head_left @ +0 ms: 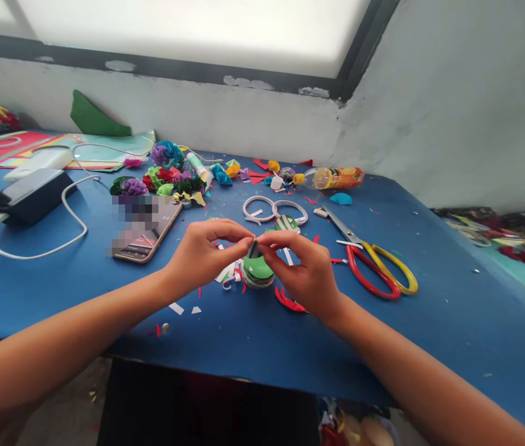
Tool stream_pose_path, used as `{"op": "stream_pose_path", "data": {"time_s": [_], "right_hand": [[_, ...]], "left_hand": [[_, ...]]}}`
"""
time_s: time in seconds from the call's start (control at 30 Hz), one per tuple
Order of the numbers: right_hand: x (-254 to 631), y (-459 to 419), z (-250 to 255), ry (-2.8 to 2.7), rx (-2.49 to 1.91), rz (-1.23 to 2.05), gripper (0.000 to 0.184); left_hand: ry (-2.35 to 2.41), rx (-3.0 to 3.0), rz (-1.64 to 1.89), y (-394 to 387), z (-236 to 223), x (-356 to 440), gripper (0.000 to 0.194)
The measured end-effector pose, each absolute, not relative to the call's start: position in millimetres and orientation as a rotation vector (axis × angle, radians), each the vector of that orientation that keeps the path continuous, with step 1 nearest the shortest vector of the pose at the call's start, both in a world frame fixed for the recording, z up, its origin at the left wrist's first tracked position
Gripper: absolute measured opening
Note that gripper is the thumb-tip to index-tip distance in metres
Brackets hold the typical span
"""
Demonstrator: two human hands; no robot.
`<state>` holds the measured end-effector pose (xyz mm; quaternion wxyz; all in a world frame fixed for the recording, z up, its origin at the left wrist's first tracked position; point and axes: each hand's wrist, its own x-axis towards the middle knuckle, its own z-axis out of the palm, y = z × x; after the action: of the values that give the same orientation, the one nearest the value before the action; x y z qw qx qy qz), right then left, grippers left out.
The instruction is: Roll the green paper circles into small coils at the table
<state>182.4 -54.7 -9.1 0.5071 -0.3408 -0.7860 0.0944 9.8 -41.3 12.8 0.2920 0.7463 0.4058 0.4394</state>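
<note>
My left hand [209, 254] and my right hand [303, 267] meet fingertip to fingertip over the table. Both pinch a small dark strip [254, 249], perhaps paper; my fingers cover most of it. Just below lies a round stack with a green top [257, 270], apart from or touching the strip, I cannot tell. Behind the hands is a green-and-white striped paper round [286, 223]. Two white rings [259, 209] lie farther back. Scissors [360, 246] with one red and one yellow handle rest to the right of my right hand, blades pointing away.
Red and white paper scraps [288, 301] surround the hands. A phone [151, 232] lies at left, near a black box [28, 195] with a white cable [70, 207]. Ruffled paper flowers [167, 155], a glue stick [197, 167] and an orange-labelled bottle [337, 178] line the back.
</note>
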Motion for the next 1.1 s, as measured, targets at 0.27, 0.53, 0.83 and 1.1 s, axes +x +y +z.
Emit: {"op": "stream_pose_path", "data": {"time_s": [0.27,0.53,0.83,1.1], "right_hand": [[179.5,-56.8,-7.8,-1.816,-0.834,0.383,0.015],[177.8,-58.2,-8.5,-1.713,-0.863,0.573,0.017],[179.7,-59.3,-7.5,-1.808,-0.842,0.362,0.022],[178.5,-61.4,-5.8,-1.837,-0.894,0.329,0.016]], "left_hand": [[1.072,1.971,1.208,-40.1,11.4,9.7,0.015],[1.027,2.012,1.258,-41.5,12.3,12.1,0.013],[1.005,2.15,1.297,-41.8,12.9,9.9,0.012],[1.048,2.264,1.313,-42.9,6.8,8.8,0.018]]}}
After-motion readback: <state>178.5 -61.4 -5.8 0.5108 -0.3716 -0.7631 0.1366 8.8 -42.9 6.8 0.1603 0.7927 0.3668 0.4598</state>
